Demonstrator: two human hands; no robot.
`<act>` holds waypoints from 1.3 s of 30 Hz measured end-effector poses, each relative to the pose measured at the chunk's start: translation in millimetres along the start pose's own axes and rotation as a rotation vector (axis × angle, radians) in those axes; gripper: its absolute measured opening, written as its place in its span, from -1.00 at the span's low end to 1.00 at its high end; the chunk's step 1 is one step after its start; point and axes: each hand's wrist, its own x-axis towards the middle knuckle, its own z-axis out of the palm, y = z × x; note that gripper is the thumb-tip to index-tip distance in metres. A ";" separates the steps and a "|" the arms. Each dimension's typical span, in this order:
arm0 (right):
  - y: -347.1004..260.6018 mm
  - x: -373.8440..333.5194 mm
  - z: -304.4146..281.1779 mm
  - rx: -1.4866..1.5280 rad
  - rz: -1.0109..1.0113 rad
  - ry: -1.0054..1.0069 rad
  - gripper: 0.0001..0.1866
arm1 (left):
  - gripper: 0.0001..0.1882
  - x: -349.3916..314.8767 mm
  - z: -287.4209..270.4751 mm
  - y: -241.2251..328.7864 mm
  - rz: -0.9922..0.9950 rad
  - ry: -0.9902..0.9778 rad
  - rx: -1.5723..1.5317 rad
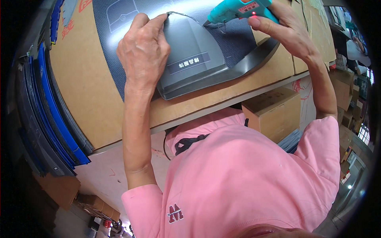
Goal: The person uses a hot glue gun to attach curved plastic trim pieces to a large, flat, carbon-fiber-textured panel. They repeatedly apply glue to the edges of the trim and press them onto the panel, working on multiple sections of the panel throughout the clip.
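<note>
A broad tan workbench top (79,91) is spread beneath the work, and on it a dark blue sheet with a fine woven-look pattern and pale printed outlines (112,49) is laid. Over this sheet a flat, dark grey panel with a tapering, rounded right side (190,47) is placed, between the two hands. Its lower edge is bordered by a glossy black curved band (250,69), which is swept out to the right; whether the two are joined cannot be told. At the panel's far right edge a teal plastic glue gun with a red light (228,12) is held, its narrow dark nozzle (206,23) brought right to the edge, beside a thin dark line (184,14).

The edge could be smeared if the nozzle were tilted or dragged inward, and the blue sheet could be marked by any stray drip. The panel could be skewed if the pressure at its far left corner were eased. A fingertip could be burned if the hot tip were brought along the edge to that corner.

By the left hand (145,49), fingers bent, that corner is touched with the index fingertip; whether the thumb is closed beneath cannot be told. By the right hand (286,33), the glue gun is gripped firmly, with the thumb laid along its near side.
</note>
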 end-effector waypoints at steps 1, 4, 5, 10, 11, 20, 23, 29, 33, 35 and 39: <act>-5.4 -1.6 -1.4 -0.050 0.016 -0.003 -0.53 | -0.78 0.1 -0.2 0.1 -0.001 -0.004 0.002; -18.0 -7.4 -7.6 -0.164 0.049 -0.013 -0.52 | -0.78 0.2 0.1 0.6 -0.008 -0.009 0.006; -10.1 -7.9 -10.1 -0.178 0.050 -0.019 -0.52 | -0.78 0.4 0.1 0.8 -0.008 -0.010 0.007; -11.9 -17.0 -9.0 -0.132 0.029 0.014 -0.53 | -0.78 -0.1 0.2 -1.0 -0.014 -0.010 0.006; 15.5 -24.0 -8.9 -0.157 -0.007 0.058 -0.50 | -0.78 0.7 0.0 -0.5 -0.010 -0.009 0.000; 4.6 -23.1 -6.9 0.024 0.094 0.007 -0.55 | -0.79 1.3 1.5 0.6 0.002 -0.004 0.008; -6.9 -16.1 -8.4 0.023 0.108 -0.058 -0.61 | -0.79 0.7 0.5 -0.1 -0.006 -0.005 0.008; 3.2 -22.7 -10.4 -0.036 0.197 -0.034 -0.51 | -0.79 0.5 -0.6 0.1 -0.005 -0.001 0.010; 20.6 -32.9 -11.2 -0.088 0.251 0.022 -0.42 | -0.79 0.6 0.8 -0.4 -0.003 0.000 0.011; 19.4 -37.5 -12.2 -0.123 0.270 0.031 -0.41 | -0.79 0.5 1.4 -1.5 0.002 0.004 0.012; 30.9 -44.8 -11.3 -0.119 0.167 0.077 -0.43 | -0.79 0.6 2.5 -2.5 0.018 0.015 0.013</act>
